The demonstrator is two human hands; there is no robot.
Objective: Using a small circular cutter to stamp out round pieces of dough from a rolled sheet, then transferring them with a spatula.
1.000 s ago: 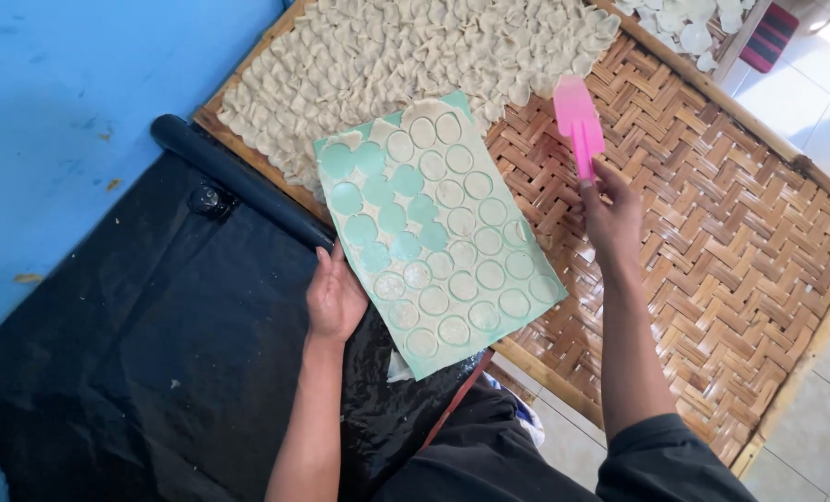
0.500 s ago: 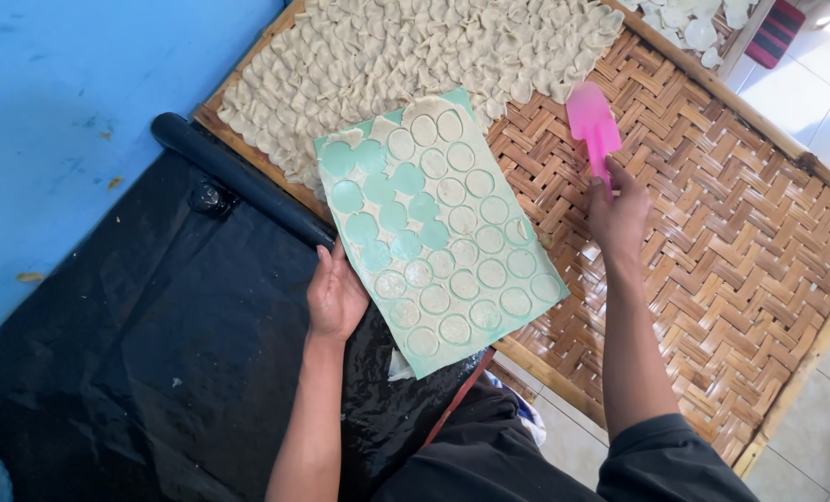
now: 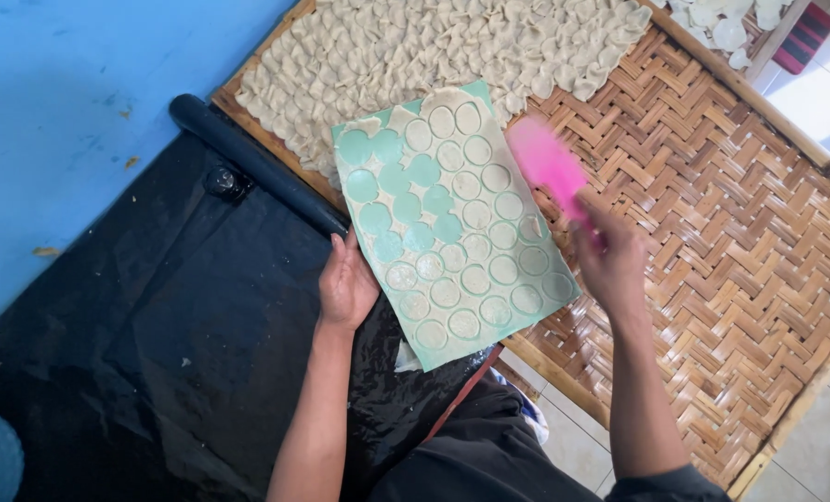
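No packages, labels, signs or screens show anywhere around the hands in this view.

Woven bamboo tray (image 3: 712, 242): right half bare, open to a hand. Far-left part packed with folded dough pieces (image 3: 415, 46), no gap. Green board (image 3: 452, 223) overlies the tray's near-left edge. Black rolling pin (image 3: 257, 165) lies along the tray's left rim. Black plastic sheet (image 3: 155, 353): largely unoccupied.
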